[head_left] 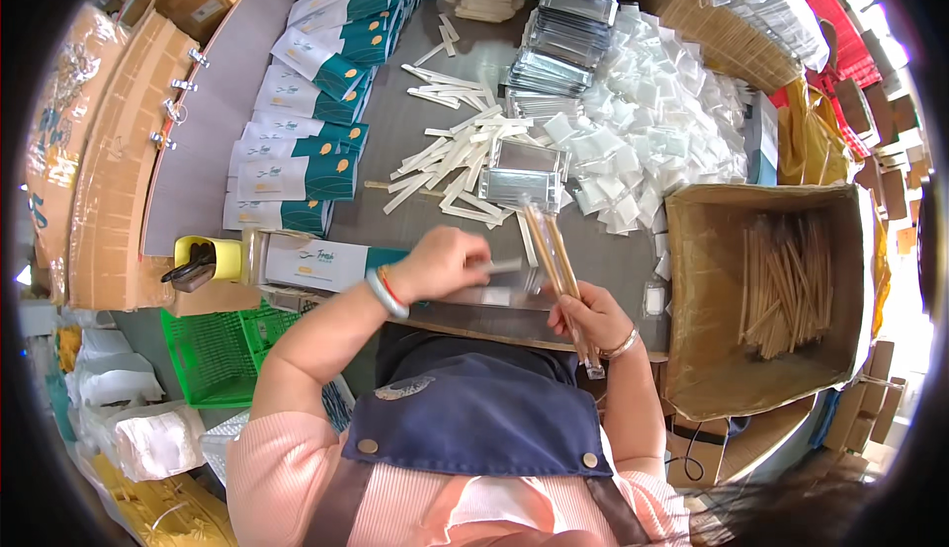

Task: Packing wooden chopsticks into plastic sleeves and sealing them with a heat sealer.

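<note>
My right hand [591, 315] grips a pair of wooden chopsticks [550, 252] that angle up and away from me over the grey table [395, 132]. My left hand [442, 262] pinches the edge of a clear plastic sleeve [499, 295] lying at the table's near edge, just left of the chopsticks. A white and teal paper sleeve [321, 262] lies flat beside my left wrist. Whether the chopstick tips are inside the clear sleeve is hard to tell.
White paper-wrapped sticks [455, 157] and silver pouches [522, 173] lie ahead, small clear packets [652, 122] to the right. A row of teal and white packs [306, 122] runs along the left. A cardboard box [692, 300] of chopsticks stands right; a green basket [213, 349] lower left.
</note>
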Demonstrator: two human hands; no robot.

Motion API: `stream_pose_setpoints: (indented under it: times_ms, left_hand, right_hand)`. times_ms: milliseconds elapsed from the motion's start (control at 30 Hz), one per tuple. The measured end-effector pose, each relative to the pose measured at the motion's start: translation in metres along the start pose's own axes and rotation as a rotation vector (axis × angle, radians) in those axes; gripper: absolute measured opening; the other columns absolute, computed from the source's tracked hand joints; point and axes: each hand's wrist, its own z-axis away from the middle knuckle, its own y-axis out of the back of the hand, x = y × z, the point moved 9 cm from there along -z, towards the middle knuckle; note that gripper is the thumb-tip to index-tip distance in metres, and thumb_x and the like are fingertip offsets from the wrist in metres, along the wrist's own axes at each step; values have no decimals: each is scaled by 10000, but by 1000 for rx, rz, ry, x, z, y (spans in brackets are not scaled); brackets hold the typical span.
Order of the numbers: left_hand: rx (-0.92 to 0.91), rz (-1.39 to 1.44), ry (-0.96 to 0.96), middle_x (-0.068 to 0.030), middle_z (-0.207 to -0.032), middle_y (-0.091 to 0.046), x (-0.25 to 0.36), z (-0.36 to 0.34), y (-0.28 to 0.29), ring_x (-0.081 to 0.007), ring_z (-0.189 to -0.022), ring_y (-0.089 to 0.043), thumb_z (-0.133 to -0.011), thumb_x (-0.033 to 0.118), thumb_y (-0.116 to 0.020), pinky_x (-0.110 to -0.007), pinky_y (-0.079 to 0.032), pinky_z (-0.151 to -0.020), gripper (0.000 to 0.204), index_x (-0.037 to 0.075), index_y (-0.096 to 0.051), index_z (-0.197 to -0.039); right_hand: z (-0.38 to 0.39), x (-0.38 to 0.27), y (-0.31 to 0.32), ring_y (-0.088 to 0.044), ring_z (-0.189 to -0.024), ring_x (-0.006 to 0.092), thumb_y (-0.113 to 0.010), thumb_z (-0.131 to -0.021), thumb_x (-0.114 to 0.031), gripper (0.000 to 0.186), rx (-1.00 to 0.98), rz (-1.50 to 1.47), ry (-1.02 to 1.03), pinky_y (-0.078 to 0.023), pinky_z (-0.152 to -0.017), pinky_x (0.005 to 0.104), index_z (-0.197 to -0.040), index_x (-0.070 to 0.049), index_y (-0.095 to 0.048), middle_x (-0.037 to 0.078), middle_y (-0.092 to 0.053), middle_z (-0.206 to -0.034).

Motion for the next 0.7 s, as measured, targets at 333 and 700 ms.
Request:
stream_pose_setpoints:
  times_ms: [333,700]
  left_hand:
    - [518,1185,255,-50,-833,-638,-30,44,0,-62,-682,-565,-822,98,-699,-205,-456,-599,228,-9,-637,-1014]
    - [712,-182,14,-47,-760,-599,-13,83,24,-267,-731,-561,-651,43,-718,-385,-454,-649,160,59,-660,-799]
  right_hand:
    - [-7,22,-43,-618,-664,125,-501,-957,-246,341,-320,27,-198,-517,-627,249,-1169,17,-546,58,-631,-768]
    - [5,31,53,-566,-570,131,-630,-847,-150,170,277,570,8,-453,-549,261,-905,4,-670,78,-630,-687]
